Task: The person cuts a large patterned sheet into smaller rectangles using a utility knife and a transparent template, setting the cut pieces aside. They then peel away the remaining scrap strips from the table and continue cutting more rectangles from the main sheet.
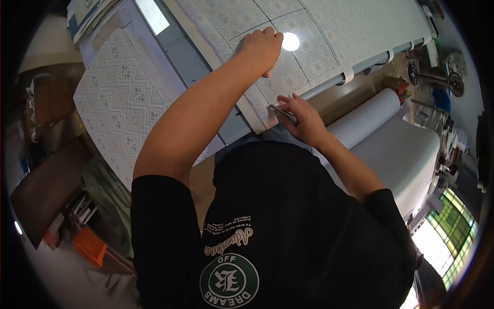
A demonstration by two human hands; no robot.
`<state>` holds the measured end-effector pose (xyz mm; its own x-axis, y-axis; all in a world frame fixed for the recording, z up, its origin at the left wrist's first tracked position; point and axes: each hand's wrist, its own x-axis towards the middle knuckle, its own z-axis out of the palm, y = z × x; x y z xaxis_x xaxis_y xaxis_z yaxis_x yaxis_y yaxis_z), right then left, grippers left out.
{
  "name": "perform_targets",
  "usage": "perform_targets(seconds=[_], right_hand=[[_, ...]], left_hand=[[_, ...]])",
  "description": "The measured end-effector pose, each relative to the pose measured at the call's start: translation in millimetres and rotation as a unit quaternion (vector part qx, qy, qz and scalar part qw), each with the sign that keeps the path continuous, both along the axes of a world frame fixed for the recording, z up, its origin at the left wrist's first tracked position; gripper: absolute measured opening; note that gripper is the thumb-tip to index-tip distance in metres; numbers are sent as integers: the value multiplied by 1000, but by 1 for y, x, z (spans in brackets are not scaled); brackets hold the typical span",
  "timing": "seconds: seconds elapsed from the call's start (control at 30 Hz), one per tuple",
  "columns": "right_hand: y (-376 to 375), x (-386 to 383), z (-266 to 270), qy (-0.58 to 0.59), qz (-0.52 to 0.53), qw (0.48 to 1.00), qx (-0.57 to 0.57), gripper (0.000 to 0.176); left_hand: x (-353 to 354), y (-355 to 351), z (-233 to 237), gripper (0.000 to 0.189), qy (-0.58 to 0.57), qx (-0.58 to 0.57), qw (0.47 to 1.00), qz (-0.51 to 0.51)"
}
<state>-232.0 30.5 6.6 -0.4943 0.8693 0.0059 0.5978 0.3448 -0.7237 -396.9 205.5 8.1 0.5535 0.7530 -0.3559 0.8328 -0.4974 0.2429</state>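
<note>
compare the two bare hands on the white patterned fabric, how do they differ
The left hand reaches far out, fist pressed on the white patterned fabric; the right hand lies closer in, at its near edge. The left hand looks empty; the right hand grips a slim metal tool. Both are bare.

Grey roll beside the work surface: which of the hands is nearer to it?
Right. The right hand, holding a metal tool at the patterned cloth edge, is close beside the grey roll; the left hand presses on the cloth farther off.
</note>
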Motion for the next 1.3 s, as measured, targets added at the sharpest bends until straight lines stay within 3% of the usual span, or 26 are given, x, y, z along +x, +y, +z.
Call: perform_targets(seconds=[0.17,0.3,0.4,0.9,1.07,1.23,1.3], right_hand=[[-23,-29,16,-97,-140,985,-38,19],[-26,-43,22,-138,-169,976,-8,17],[-22,-49,29,-174,-194,962,-83,16],[-19,-58,33,-177,-227,947,-145,17],[-18,-65,23,-115,-247,957,-97,16],[35,-93,-7,-95,-267,958,-45,19],[51,-103,-2,-77,-270,960,-22,19]], left_hand=[[2,11,2,97,43,-1,999,-16],[3,19,2,108,67,-30,997,-27],[8,21,-4,108,82,-38,996,-20],[13,25,-9,109,93,-41,994,-29],[12,23,-7,110,90,-50,994,-26],[13,26,-3,108,101,-49,993,-32],[7,31,-1,100,88,-62,992,-62]])
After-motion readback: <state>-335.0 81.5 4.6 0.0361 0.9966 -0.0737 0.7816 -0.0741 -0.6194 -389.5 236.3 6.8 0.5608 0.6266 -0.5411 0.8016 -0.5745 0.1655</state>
